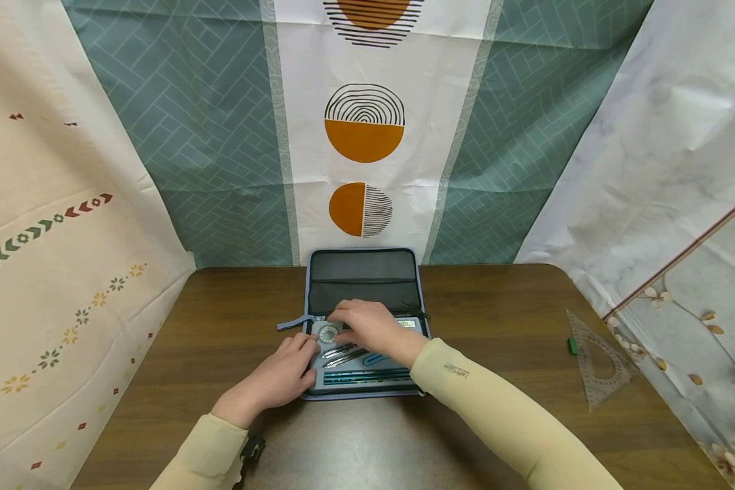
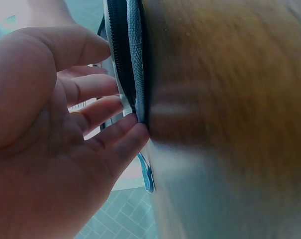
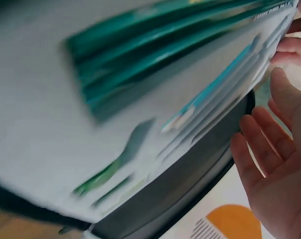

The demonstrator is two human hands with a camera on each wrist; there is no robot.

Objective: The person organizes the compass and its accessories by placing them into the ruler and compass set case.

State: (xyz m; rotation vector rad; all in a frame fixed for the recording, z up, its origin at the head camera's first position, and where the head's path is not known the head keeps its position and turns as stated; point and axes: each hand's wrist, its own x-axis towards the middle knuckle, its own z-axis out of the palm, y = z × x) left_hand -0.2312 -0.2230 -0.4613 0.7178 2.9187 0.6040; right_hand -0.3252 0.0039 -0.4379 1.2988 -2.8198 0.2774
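Note:
A blue zip case (image 1: 363, 264) lies unfolded on the table, its dark mesh lid at the back. Its grey tray (image 3: 36, 109) holds teal pencils (image 1: 367, 378), metal compasses (image 1: 343, 358), a blue tool (image 1: 375, 358) and a round clear piece (image 1: 328, 333). My left hand (image 1: 286, 371) rests on the case's left edge, fingers spread along the zipped rim (image 2: 135, 55). Over the tray's back left reaches my right hand (image 1: 367, 327), thumb and fingers apart around the round piece. In the right wrist view its fingers (image 3: 262, 144) are extended by the tray's end.
A clear set square (image 1: 597, 361) with a green piece (image 1: 572, 346) lies at the table's right side. The case's zip-pull strap (image 1: 294, 322) sticks out to the left. Patterned cloth (image 1: 233, 136) hangs behind the table (image 1: 484, 306).

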